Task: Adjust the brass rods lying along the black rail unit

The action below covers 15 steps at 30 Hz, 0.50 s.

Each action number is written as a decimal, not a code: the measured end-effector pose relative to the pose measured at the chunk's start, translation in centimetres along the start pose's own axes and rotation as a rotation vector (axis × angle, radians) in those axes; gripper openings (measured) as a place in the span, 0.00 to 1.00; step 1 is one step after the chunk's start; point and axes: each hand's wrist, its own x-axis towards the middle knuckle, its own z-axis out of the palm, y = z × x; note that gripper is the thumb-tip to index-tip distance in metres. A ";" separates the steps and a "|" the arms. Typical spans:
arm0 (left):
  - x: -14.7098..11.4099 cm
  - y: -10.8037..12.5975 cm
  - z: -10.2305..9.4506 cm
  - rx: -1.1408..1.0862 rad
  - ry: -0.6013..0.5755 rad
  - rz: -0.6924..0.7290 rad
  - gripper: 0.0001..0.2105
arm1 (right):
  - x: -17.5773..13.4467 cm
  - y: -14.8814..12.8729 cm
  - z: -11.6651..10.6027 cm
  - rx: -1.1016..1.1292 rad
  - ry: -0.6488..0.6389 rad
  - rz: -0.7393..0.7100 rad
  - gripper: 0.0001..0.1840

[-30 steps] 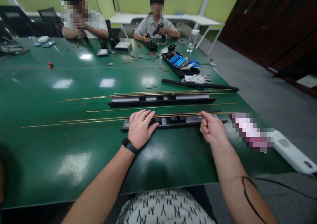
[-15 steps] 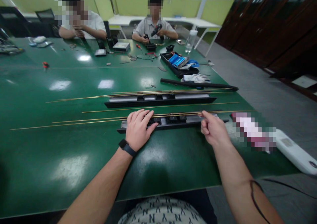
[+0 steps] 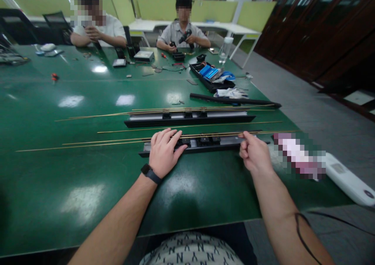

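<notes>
My left hand [image 3: 164,150] lies over the left part of a black rail [image 3: 196,149] with a silvery inner channel. Its fingers stretch out across thin brass-coloured rods, and the thumb points right, apart from them. My right hand [image 3: 255,151] is closed in a pinch at the rail's right part, on a thin brass-coloured rod [image 3: 88,145] that runs far out to the left. Black blocks [image 3: 204,140] sit in the channel between my hands. Part of the rail is hidden under my left hand.
Behind lies a second black rail [image 3: 190,121] with more rods, and a single rod [image 3: 131,130] between. Further back are a long black strip [image 3: 234,100], white gloves [image 3: 231,93] and a black tray [image 3: 202,77]. Two people sit opposite; one holds a power drill [image 3: 185,36].
My right hand has moved slightly to the right, and the far left end of a long rod has shifted right too. My left hand stays in place.
</notes>
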 end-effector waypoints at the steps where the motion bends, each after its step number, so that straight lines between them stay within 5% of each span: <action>1: 0.0 0.0 0.0 -0.001 0.000 0.000 0.21 | 0.0 0.0 0.0 0.004 0.008 -0.001 0.14; 15: -0.1 -0.1 0.1 0.013 0.003 -0.017 0.22 | 0.2 0.1 -0.5 -0.005 -0.024 -0.005 0.15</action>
